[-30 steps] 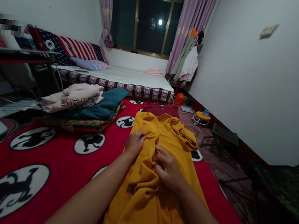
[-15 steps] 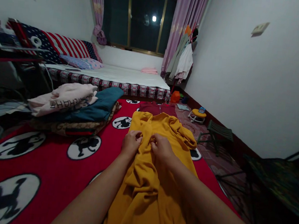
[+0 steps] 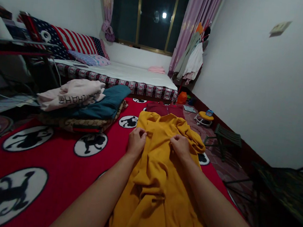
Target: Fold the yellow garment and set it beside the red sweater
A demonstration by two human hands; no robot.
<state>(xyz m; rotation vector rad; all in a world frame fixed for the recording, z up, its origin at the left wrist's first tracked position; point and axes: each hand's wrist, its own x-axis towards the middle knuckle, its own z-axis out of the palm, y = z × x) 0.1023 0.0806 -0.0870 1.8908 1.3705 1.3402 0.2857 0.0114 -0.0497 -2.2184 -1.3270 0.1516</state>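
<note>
A mustard-yellow long garment (image 3: 153, 167), perhaps a dress, lies spread lengthwise in front of me, with wrinkles down its middle. My left hand (image 3: 137, 140) pinches the cloth near its upper left edge. Farther right, my right hand (image 3: 179, 146) pinches the upper part beside the bunched sleeve (image 3: 192, 134). Between the two hands the fabric is drawn fairly flat. Just beyond the collar lies a dark red garment (image 3: 164, 109), partly covered by the yellow one.
Under everything is a red blanket (image 3: 62, 176) with monkey figures in white ovals. To the left sits a stack of folded clothes (image 3: 88, 100). A bed (image 3: 133, 74) stands at the back. On the right are a yellow stool (image 3: 205, 116), a folding stool (image 3: 227, 135) and a dark camp chair (image 3: 286, 190).
My right hand has moved right, away from my left, pulling the yellow cloth wider. The folds between my hands have flattened. The view has shifted slightly left.
</note>
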